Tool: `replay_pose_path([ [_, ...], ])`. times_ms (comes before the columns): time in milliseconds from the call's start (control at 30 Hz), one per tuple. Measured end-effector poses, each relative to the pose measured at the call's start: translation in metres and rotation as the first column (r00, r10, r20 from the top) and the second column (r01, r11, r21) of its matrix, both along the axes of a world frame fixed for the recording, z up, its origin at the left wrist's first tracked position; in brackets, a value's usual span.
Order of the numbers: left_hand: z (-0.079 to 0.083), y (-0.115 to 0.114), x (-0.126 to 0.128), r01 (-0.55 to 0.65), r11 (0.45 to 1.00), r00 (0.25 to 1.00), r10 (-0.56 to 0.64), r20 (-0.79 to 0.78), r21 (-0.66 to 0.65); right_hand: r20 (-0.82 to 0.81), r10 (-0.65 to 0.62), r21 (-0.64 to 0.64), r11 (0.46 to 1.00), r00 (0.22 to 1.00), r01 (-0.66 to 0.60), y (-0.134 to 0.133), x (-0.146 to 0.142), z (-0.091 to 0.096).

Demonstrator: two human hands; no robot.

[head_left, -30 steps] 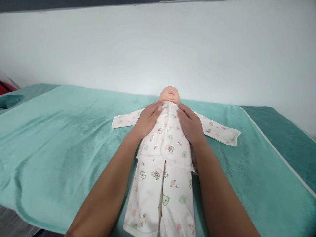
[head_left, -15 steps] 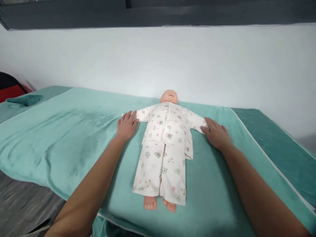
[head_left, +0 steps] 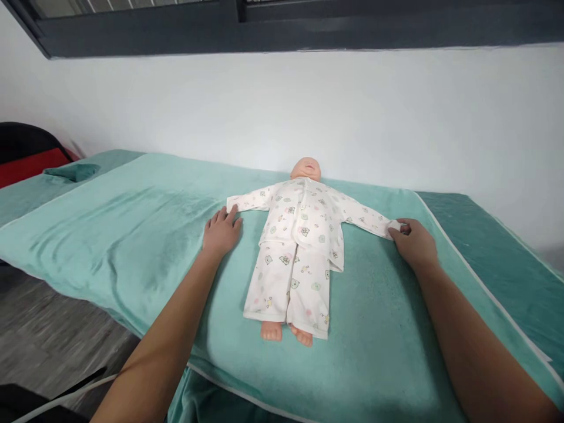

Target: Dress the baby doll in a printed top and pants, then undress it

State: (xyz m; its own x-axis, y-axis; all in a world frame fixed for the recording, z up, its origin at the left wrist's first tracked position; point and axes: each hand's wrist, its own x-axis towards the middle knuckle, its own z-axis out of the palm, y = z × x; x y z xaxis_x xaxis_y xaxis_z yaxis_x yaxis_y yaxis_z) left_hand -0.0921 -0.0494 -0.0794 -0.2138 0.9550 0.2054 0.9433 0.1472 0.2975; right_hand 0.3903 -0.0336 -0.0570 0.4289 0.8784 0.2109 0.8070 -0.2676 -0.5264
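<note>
A baby doll (head_left: pixel 306 169) lies on its back, feet toward me, in a white printed long-sleeved top (head_left: pixel 304 214) and matching trousers (head_left: pixel 286 288). Its bare feet (head_left: pixel 271 331) poke out of the trouser legs. Both sleeves stretch out sideways. My left hand (head_left: pixel 222 230) rests on the sheet with its fingers loosely spread, a fingertip at the edge of the left-side cuff. At the other side, my right hand (head_left: pixel 413 242) pinches the cuff (head_left: pixel 393 226) of the right-side sleeve between thumb and fingers. Any doll hands inside the sleeves are hidden.
A pale green sheet (head_left: pixel 132 235) covers the bed, with darker green fabric (head_left: pixel 484 247) at the right. Behind stands a white wall (head_left: pixel 282 111) under a dark window frame (head_left: pixel 132 29). A red and black item (head_left: pixel 33 167) is at far left; a pale cable (head_left: pixel 66 398) runs at lower left.
My right hand has moved outward and now pinches the cuff; the right-side sleeve is drawn out straighter. My left hand has slipped slightly off its sleeve toward me. The view has shifted a little.
</note>
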Motion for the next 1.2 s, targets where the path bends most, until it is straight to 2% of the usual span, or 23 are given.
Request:
replay_pose_path([
  [200, -0.001, -0.006, -0.002, -0.024, 0.999, 0.999, 0.023, 0.039, 0.022, -0.010, -0.073, 0.137, 0.988, 0.997, 0.074, 0.017, 0.008, 0.000],
  [333, -0.004, -0.002, -0.006, -0.051, 0.994, 0.989, 0.038, 0.141, 0.095, 0.118, -0.016, 0.247, 0.969, 0.993, -0.013, 0.018, 0.010, -0.008],
  [433, -0.008, 0.004, -0.013, -0.044, 0.986, 0.972, 0.005, 0.234, 0.162, 0.165, 0.044, 0.295, 0.951, 0.985, -0.092, 0.018, 0.008, -0.012],
  [600, -0.013, 0.015, -0.022, -0.037, 0.959, 0.920, -0.076, 0.384, 0.279, 0.099, 0.151, 0.180, 0.969, 0.984, -0.167, 0.017, -0.003, -0.009],
  [667, -0.012, 0.019, -0.022, -0.049, 0.959, 0.913, -0.070, 0.402, 0.278, 0.068, 0.154, 0.155, 0.974, 0.986, -0.162, 0.014, -0.007, -0.004],
  [800, -0.008, 0.026, -0.023, -0.097, 0.951, 0.871, -0.062, 0.488, 0.294, -0.001, 0.165, 0.186, 0.969, 0.986, -0.162, 0.006, -0.014, 0.004],
  [1000, -0.008, 0.037, -0.027, -0.173, 0.943, 0.806, -0.030, 0.592, 0.284, -0.080, 0.151, 0.088, 0.986, 0.985, -0.144, 0.004, -0.017, 0.008],
  [1200, -0.003, 0.033, -0.024, -0.270, 0.861, 0.784, -0.064, 0.618, 0.431, -0.057, 0.188, 0.056, 0.981, 0.980, -0.185, 0.008, -0.015, 0.006],
])
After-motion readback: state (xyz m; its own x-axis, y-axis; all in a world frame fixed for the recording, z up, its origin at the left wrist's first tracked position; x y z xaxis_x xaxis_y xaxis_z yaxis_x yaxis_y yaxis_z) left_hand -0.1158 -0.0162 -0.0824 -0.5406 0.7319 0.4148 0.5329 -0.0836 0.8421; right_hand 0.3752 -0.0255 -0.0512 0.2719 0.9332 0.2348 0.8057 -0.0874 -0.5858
